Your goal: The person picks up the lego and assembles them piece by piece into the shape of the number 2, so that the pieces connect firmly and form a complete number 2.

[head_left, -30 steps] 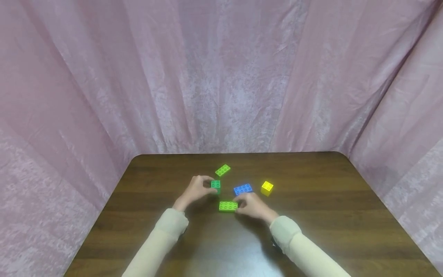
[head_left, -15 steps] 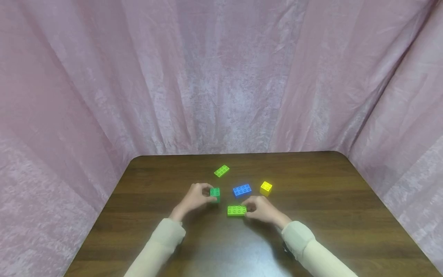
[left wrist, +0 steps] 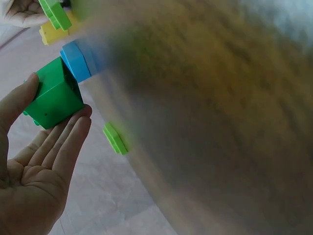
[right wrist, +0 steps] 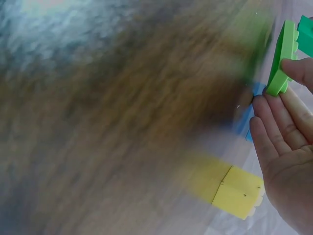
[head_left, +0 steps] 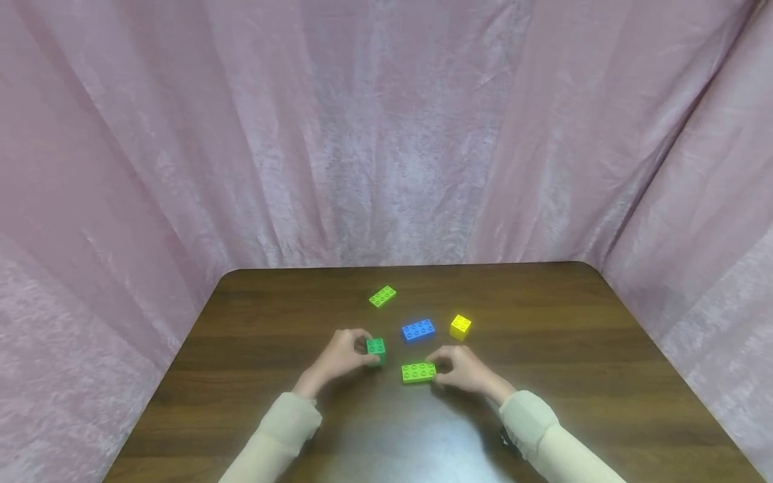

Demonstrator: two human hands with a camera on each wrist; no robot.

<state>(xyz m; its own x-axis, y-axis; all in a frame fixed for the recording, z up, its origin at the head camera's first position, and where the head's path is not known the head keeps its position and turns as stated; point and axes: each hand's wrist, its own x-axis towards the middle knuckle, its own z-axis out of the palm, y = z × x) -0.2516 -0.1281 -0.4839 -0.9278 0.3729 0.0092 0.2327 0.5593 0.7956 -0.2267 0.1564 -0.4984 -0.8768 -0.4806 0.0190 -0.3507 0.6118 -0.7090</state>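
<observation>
Blue brick (head_left: pixel 418 330), yellow brick (head_left: pixel 460 327), pink curtain (head_left: pixel 386 134)

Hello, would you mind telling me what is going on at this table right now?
A person sits at a wooden table with toy bricks. The left hand grips a dark green square brick; the right hand pinches a flat lime green brick. A blue brick, a yellow brick and another lime plate lie farther back.

Even soft light; blurred wrist views
</observation>
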